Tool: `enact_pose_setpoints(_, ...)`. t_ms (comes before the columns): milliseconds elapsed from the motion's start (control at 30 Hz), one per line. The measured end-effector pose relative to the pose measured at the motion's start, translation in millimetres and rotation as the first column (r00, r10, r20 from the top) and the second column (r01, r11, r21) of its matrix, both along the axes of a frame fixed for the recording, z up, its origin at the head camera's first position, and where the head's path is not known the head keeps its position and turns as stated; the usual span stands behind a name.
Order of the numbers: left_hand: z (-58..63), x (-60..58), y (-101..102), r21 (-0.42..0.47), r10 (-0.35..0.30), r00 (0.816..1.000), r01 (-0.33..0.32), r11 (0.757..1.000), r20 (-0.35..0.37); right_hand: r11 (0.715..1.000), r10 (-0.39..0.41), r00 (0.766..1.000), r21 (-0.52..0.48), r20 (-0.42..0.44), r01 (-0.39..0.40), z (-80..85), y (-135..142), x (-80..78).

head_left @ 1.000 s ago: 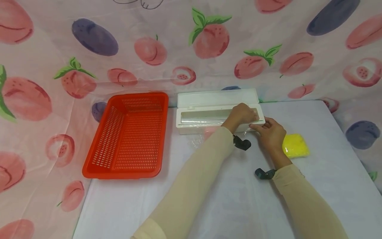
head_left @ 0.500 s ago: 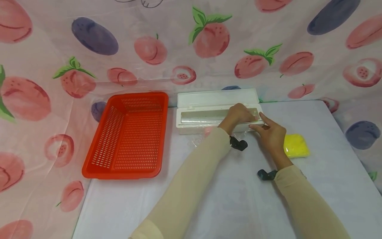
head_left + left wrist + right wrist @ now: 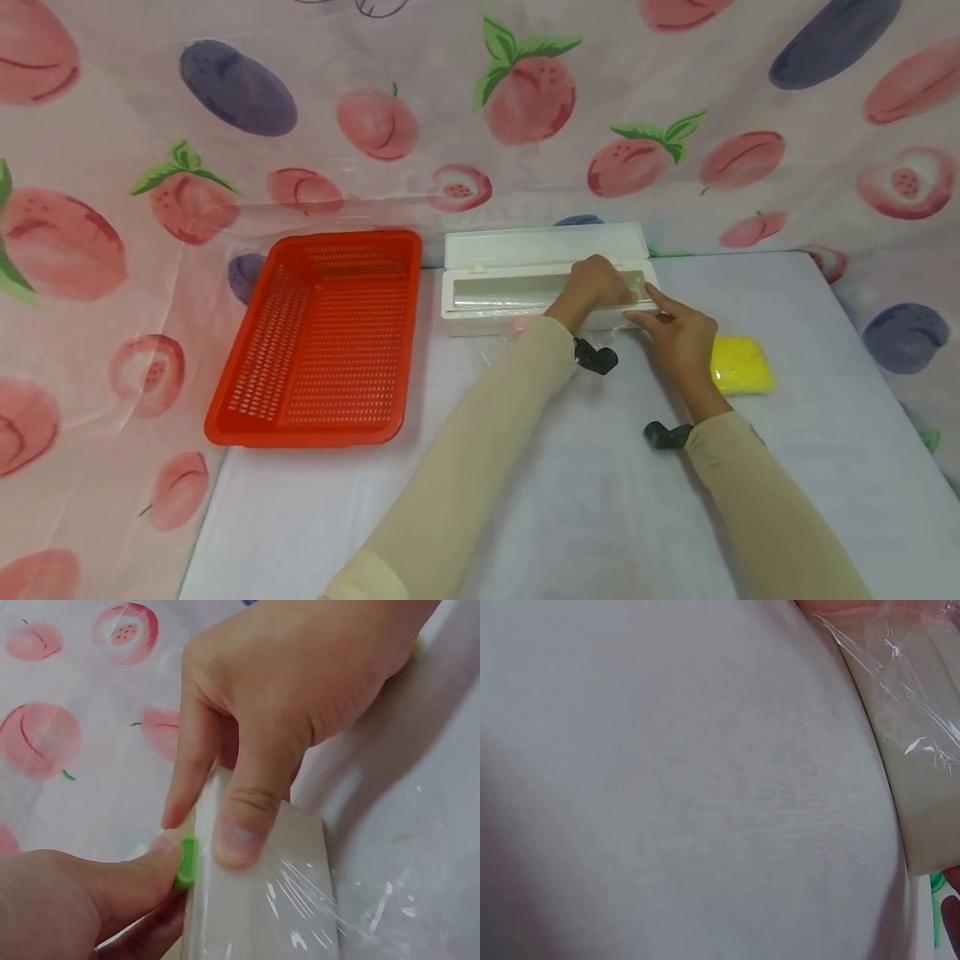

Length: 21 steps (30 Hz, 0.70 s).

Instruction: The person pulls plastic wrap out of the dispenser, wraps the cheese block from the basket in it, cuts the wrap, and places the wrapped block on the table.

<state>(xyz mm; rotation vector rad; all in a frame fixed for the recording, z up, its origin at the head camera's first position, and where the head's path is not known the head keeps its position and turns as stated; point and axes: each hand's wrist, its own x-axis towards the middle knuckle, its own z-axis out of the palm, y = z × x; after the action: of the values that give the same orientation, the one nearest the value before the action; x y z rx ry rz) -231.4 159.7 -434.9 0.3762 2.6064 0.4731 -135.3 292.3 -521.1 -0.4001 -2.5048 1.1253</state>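
Note:
A white cling film dispenser (image 3: 467,325) stands at the back of the table with its lid raised and a roll of clear film (image 3: 487,297) inside. My left hand (image 3: 594,282) reaches over its front edge. In the left wrist view, the left thumb and finger pinch a small green slide cutter (image 3: 187,862) on that edge. My right hand (image 3: 686,337) grips the right end of the dispenser, thumb on the front wall, index finger over the top. Loose clear film (image 3: 315,900) hangs down the front and onto the table.
An orange-red plastic basket (image 3: 408,367) stands to the left. A yellow packet (image 3: 742,365) lies just right of my right hand. Something pink (image 3: 522,325) shows under the film, partly hidden by my left sleeve. A fruit-patterned cloth (image 3: 360,192) rises behind the table.
My left hand has slid slightly left along the dispenser's front edge. The right index finger has straightened over the dispenser's corner, with the thumb still at the front.

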Motion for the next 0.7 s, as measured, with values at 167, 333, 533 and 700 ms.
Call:
enact_pose_setpoints(167,1.0,1.3,-2,-0.008,-0.007,1.0,0.007,1.0,-0.012,1.0,-0.008,1.0,-0.008,-0.014,0.008,1.1,2,1.1)
enact_pose_setpoints(333,-0.3,3.0,-5,-0.007,0.063,0.997,-0.064,0.998,-0.037,1.0,-0.009,1.0,-0.019,0.015,0.01,0.1,2,0.4)
enact_pose_setpoints(533,-1.5,2.6,-10,0.003,0.072,0.995,-0.072,0.997,-0.062,1.0,-0.008,1.0,-0.001,0.02,0.008,-0.1,2,0.3)
enact_pose_setpoints(700,-3.5,-1.8,-17,-0.006,0.038,0.999,-0.038,0.999,-0.037,1.0,-0.007,0.999,-0.003,0.037,0.007,0.2,3,-0.3)
